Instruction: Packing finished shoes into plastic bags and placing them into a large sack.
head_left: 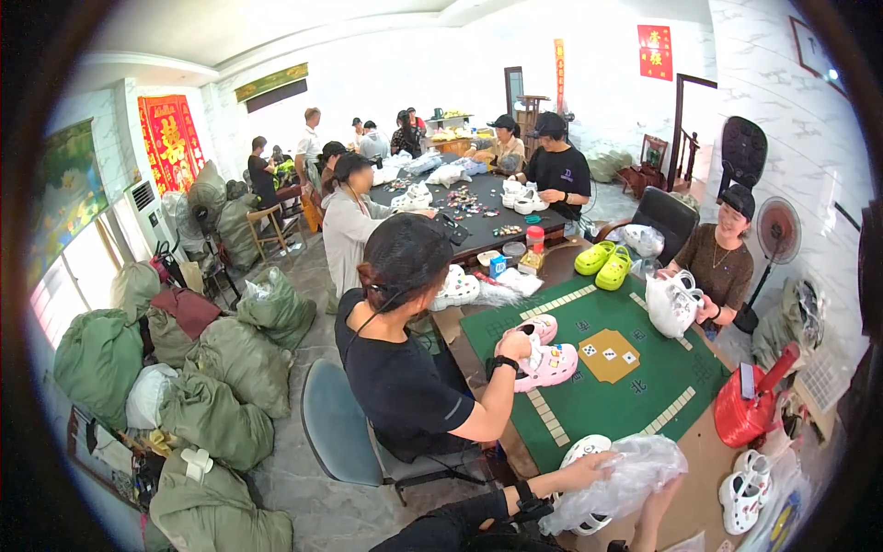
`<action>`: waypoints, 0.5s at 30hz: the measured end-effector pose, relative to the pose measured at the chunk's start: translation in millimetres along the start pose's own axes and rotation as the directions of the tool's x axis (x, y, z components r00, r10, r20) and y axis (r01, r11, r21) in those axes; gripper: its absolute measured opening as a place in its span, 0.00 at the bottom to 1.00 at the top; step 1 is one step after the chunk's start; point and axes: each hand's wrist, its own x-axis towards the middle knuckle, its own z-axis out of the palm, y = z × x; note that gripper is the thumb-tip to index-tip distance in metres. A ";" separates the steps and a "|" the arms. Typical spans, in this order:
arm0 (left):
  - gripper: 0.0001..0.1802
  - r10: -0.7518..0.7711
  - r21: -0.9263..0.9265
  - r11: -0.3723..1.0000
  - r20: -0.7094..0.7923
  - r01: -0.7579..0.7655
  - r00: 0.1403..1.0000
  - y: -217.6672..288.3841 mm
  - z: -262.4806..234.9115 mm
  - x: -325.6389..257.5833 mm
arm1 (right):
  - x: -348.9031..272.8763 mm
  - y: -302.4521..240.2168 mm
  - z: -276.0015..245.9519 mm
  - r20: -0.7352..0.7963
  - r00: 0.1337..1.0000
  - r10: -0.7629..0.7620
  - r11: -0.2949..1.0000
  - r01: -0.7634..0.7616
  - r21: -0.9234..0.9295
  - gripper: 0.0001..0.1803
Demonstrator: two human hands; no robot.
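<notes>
A crinkled clear plastic bag [635, 474] is stretched between my hands at the near edge of the table. My left hand [587, 471], below a dark wristband, closes on the bag's left side. At its right side, my right hand [659, 500] has its fingers wrapped into the film, partly hidden by it. Beside and partly under the bag is a white clog [586, 448] with dark spots on it. Another white clog [591, 523] shows below my left wrist, mostly covered by the film. Whether either shoe is inside the bag I cannot tell.
A green mat [602, 405] printed like a mahjong table covers the tabletop. Left, a co-worker handles pink clogs [549, 363]; opposite, another holds white clogs [674, 304]. Lime clogs [612, 267] stand at the far edge. Right are a red bag [743, 414] and white clogs [741, 497].
</notes>
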 end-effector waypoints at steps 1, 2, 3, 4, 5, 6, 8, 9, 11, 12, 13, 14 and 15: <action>0.23 -0.003 -0.005 1.000 0.008 0.003 1.000 7.6 0.6 2.4 | 3.0 2.8 -5.0 -0.056 0.998 -0.043 0.997 0.040 -0.060 0.33; 0.21 -0.096 -0.019 0.995 0.034 0.097 0.995 25.7 -0.2 3.6 | 4.5 6.5 -11.2 -0.064 0.997 -0.041 0.997 0.037 -0.064 0.33; 0.20 -0.188 -0.030 0.981 0.063 0.190 0.980 35.3 1.0 5.0 | 5.2 11.6 -18.2 -0.143 0.989 0.028 0.993 -0.044 -0.112 0.32; 0.20 -0.191 -0.030 0.981 0.055 0.193 0.980 29.1 0.2 3.9 | 6.3 14.9 -20.5 -0.208 0.974 0.094 0.981 -0.126 -0.148 0.31; 0.19 -0.187 -0.016 0.982 0.010 0.187 0.982 19.2 -2.3 4.9 | 11.1 17.3 -23.4 -0.201 0.975 0.095 0.981 -0.126 -0.148 0.31; 0.19 -0.183 -0.003 0.983 -0.034 0.183 0.983 9.2 -3.6 4.9 | 16.7 19.6 -27.0 -0.157 0.984 0.080 0.996 -0.085 -0.024 0.31; 0.19 -0.206 -0.082 0.977 -0.112 0.198 0.972 13.4 -5.5 4.8 | 17.8 8.9 -26.5 -0.129 0.990 0.061 0.994 -0.048 0.098 0.31; 0.19 -0.234 -0.160 0.966 -0.192 0.205 0.953 15.5 -6.0 4.8 | 18.1 1.6 -26.9 -0.233 0.966 0.114 0.963 -0.051 0.263 0.30; 0.19 -0.183 -0.127 0.980 -0.273 0.153 0.944 10.6 -10.3 7.1 | 18.4 -6.9 -27.4 -0.318 0.930 0.185 0.902 -0.032 0.431 0.29; 0.19 -0.129 -0.093 0.990 -0.351 0.102 0.927 8.4 -12.1 8.0 | 20.7 -6.0 -30.3 -0.346 0.928 0.141 0.927 -0.001 0.376 0.29; 0.20 -0.091 -0.101 0.993 -0.349 0.059 0.933 12.2 -13.9 6.5 | 22.1 -5.0 -31.7 -0.371 0.924 0.093 0.949 0.030 0.313 0.29; 0.20 -0.091 -0.102 0.993 -0.350 0.058 0.932 12.1 -15.1 7.2 | 22.4 -4.7 -32.4 -0.371 0.924 0.092 0.950 0.030 0.311 0.29; 0.22 -0.162 -0.275 0.958 -0.310 0.075 0.937 12.6 -16.4 8.0 | 22.4 -5.4 -33.0 -0.270 0.959 0.091 0.960 -0.012 0.280 0.30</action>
